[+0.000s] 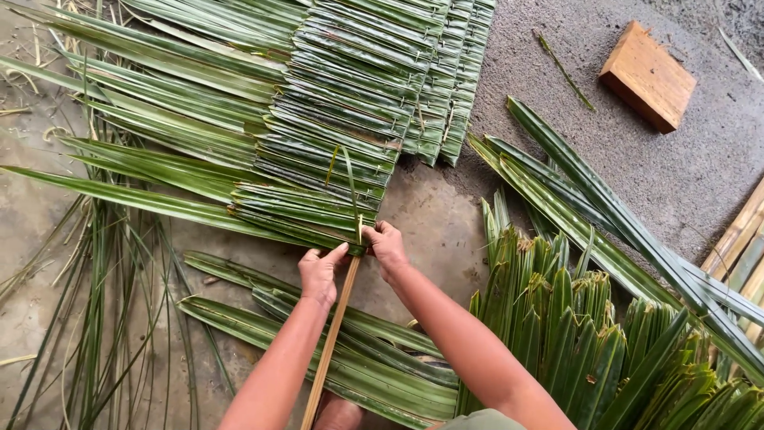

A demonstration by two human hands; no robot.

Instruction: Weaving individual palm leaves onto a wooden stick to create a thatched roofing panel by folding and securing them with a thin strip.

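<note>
A row of long green palm leaves (318, 151) is folded over a thin bamboo stick (330, 342) that runs from the bottom of the view up to my hands. My left hand (321, 273) pinches the nearest folded leaf against the stick from the left. My right hand (387, 247) grips the same leaf's folded edge from the right, beside a thin green strip (351, 187) that sticks up through the leaves.
A stack of cut green leaves (589, 334) lies at the right, and loose leaves (358, 358) lie under my arms. Thin leaf ribs (103, 302) are scattered at the left. A wooden block (646, 76) sits on the concrete at the top right. Bamboo slats (740, 239) lie at the right edge.
</note>
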